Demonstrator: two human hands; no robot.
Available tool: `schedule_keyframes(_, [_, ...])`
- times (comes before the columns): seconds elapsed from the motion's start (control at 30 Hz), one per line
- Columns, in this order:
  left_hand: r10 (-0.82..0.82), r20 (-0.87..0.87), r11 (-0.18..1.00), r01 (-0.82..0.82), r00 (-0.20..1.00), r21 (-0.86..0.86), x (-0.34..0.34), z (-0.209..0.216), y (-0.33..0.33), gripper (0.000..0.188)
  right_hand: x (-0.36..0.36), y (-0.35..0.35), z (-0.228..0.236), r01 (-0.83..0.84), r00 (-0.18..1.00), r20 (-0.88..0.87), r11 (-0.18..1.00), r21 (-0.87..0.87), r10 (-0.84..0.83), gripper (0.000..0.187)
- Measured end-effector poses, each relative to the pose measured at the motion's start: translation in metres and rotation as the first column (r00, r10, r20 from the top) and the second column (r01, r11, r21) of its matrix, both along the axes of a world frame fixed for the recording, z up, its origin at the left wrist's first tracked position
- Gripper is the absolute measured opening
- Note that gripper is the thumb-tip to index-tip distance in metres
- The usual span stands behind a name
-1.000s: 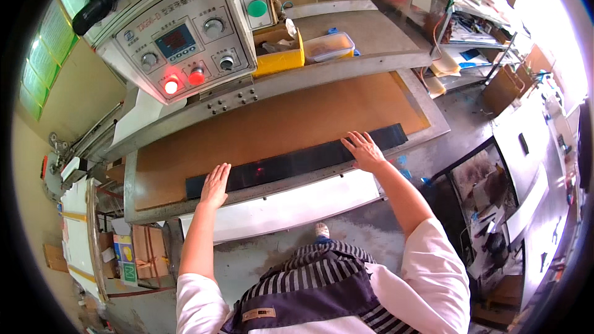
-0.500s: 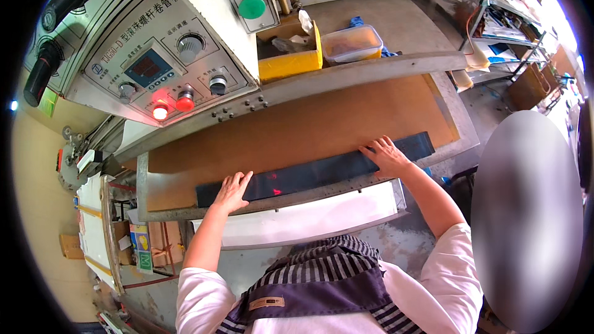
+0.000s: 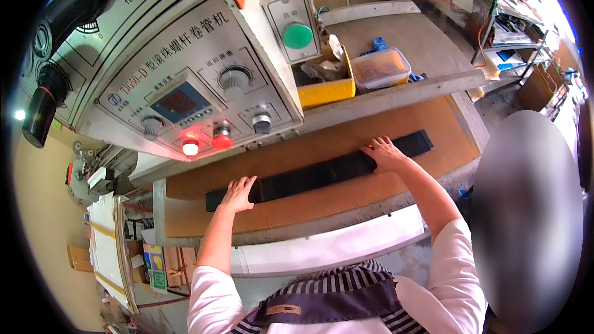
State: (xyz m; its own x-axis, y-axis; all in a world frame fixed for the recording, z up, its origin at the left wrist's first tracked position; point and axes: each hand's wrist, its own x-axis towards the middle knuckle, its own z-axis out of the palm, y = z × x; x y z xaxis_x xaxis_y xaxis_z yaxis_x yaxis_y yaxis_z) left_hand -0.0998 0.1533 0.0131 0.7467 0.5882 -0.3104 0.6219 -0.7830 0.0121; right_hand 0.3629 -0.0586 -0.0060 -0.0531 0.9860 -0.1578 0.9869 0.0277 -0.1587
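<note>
A long, flat dark strip (image 3: pixel 309 176) lies across the brown bed (image 3: pixel 346 203) of a machine, slanting up to the right. On its left part rests my left hand (image 3: pixel 237 195), fingers spread over the surface and thumb toward the near edge. My right hand (image 3: pixel 385 156) lies on the strip's right part, its fingers reaching over the top and thumb apart. Both palms press from the near side. The strip's ends stick out beyond both hands. What the strip is made of cannot be told.
A control panel (image 3: pixel 204 68) with knobs and a lit red lamp overhangs the bed at upper left. Above the bed runs a metal bar (image 3: pixel 427 88). Behind it sit a yellow box (image 3: pixel 328 91) and a plastic tub (image 3: pixel 382 69). A white tray (image 3: pixel 334 244) hangs below the front edge.
Both hands and the strip have moved farther in from the bed's near edge. The control panel appears larger and closer in view.
</note>
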Motion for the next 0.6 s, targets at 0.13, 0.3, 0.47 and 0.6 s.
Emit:
schedule_keyframes(0.13, [0.105,-0.079,0.994,-0.103,0.991,0.038,0.008,-0.009,0.052,0.100,-0.012,0.055,-0.001,0.073,0.994,0.078,0.997,0.008,-0.073,0.091])
schedule_keyframes(0.3, [0.237,-0.097,0.971,-0.231,0.967,0.068,0.025,-0.027,0.104,0.097,-0.010,0.109,-0.032,0.143,0.964,0.191,0.967,0.211,-0.184,0.067])
schedule_keyframes(0.47, [0.295,-0.123,0.954,-0.299,0.948,-0.020,0.022,-0.039,0.128,0.086,-0.006,0.147,-0.060,0.249,0.923,0.254,0.952,0.175,-0.288,0.050])
schedule_keyframes(0.6, [0.181,0.073,0.955,-0.193,0.981,0.225,0.011,-0.035,0.109,0.083,-0.033,0.133,-0.073,0.155,0.940,0.253,0.948,0.278,-0.228,0.040])
